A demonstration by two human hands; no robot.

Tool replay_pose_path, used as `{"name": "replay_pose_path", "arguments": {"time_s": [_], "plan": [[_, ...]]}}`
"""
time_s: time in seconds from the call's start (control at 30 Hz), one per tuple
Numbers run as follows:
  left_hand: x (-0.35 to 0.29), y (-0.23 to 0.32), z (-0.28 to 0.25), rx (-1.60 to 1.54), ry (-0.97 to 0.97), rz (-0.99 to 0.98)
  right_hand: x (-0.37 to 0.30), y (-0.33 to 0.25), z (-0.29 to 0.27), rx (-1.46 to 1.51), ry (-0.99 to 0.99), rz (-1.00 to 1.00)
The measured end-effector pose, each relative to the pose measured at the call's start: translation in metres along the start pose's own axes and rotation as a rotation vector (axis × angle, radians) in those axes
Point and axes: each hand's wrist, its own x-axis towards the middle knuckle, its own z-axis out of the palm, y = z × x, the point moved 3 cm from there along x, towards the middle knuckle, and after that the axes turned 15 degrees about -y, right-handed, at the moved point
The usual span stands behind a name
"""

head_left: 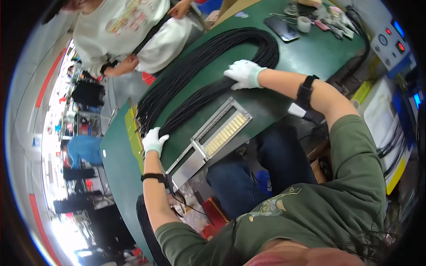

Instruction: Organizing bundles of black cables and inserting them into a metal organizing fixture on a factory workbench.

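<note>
A long bundle of thin black cables point(184, 73) lies on the green table, bent in a U with its curve at the far right. My right hand point(245, 74), in a white glove, is closed over the near strand of the bundle. At the cables' left ends is my left hand point(154, 141), also gloved, its thumb held apart from the fingers; part of its contact with the cables is hidden. Nearer to me sits a metal frame fixture point(213, 133) holding a row of cream-coloured blocks point(226, 133).
A yellow strip point(133, 133) runs along the table's left side. A phone point(282, 28), a white roll point(304, 24) and small items occupy the far right. Across the table a person in a white top point(128, 35) holds a black strap. A control box point(390, 46) stands at right.
</note>
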Motion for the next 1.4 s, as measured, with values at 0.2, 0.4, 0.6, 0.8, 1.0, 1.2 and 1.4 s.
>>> {"name": "replay_pose_path", "arguments": {"time_s": [0.2,0.4,0.6,0.8,1.0,1.2,1.4], "plan": [[0.003,0.014,-0.012,-0.089,-0.147,-0.079,-0.006,-0.003,0.008,0.002,0.16,0.008],[0.02,0.161,-0.054,-0.036,0.338,0.436,-0.017,0.0,0.018,-0.009,0.213,0.031],[0.06,0.283,-0.065,-0.223,0.32,0.639,-0.031,-0.017,0.003,-0.021,0.291,0.058],[0.066,0.283,-0.064,-0.251,0.409,0.602,-0.068,0.008,-0.013,-0.131,0.384,0.181],[0.064,0.276,-0.064,-0.211,0.422,0.507,-0.046,0.014,-0.016,-0.063,0.077,0.166],[0.065,0.274,-0.068,-0.214,0.46,0.529,-0.053,0.01,-0.002,-0.082,0.406,0.102],[0.065,0.271,-0.071,-0.217,0.44,0.486,-0.058,0.005,-0.006,-0.056,0.414,0.093]]}}
